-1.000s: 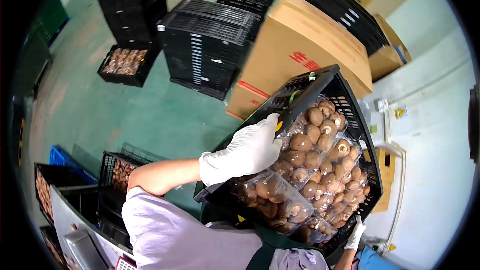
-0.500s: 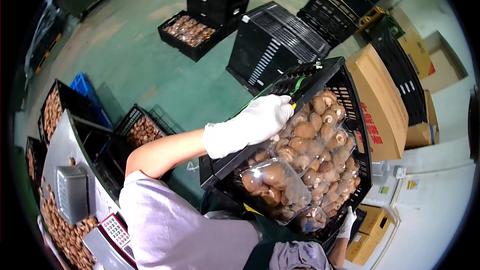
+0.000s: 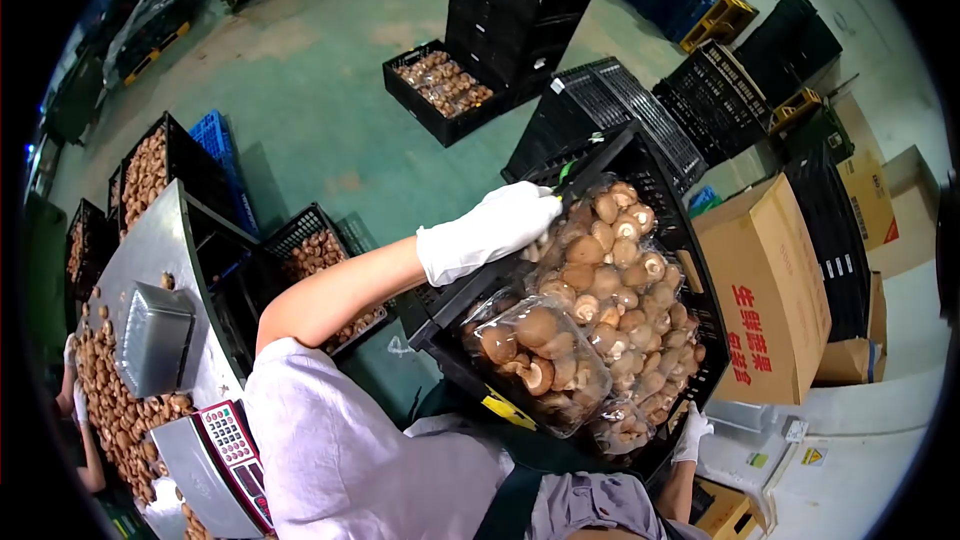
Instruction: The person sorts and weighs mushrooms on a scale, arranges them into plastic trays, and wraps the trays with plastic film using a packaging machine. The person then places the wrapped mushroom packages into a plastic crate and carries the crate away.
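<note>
Left hand (image 3: 492, 232) and right hand (image 3: 691, 435), fingers curled round its edges, still carry the mushroom crate (image 3: 709, 322) as more of the scale (image 3: 232, 445) appears.

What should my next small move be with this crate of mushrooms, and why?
Probably a step toward the low crate beside the tall black stack. Your left hand and right hand hold the loaded crate, and that low crate also holds mushrooms, so it seems a likely spot for this one.
</note>
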The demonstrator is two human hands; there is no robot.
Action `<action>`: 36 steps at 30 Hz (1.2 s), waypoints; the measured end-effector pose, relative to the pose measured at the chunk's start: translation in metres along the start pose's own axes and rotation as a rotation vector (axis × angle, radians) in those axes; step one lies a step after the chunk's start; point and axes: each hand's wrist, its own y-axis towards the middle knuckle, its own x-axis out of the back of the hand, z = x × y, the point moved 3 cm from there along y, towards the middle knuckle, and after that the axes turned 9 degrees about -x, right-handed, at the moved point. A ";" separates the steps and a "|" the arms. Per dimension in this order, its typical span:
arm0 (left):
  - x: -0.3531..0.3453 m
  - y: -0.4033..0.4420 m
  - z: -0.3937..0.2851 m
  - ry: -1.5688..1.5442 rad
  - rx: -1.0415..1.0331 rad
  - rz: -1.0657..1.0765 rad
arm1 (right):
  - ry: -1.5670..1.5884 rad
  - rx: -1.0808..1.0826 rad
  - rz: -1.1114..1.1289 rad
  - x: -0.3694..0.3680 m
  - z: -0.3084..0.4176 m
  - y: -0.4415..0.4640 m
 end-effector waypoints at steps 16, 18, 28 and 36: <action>0.193 -0.013 0.162 -0.129 0.256 -0.722 | -0.290 0.110 0.500 -0.355 0.251 -0.011; 0.212 -0.024 0.174 -0.188 0.276 -0.811 | -0.313 0.126 0.569 -0.404 0.265 -0.010; 0.420 -0.016 0.263 -0.203 0.306 -1.030 | -0.473 0.215 0.674 -0.672 0.340 -0.097; 0.575 0.055 0.238 -0.188 0.391 -0.953 | -0.423 0.123 0.663 -0.799 0.418 -0.154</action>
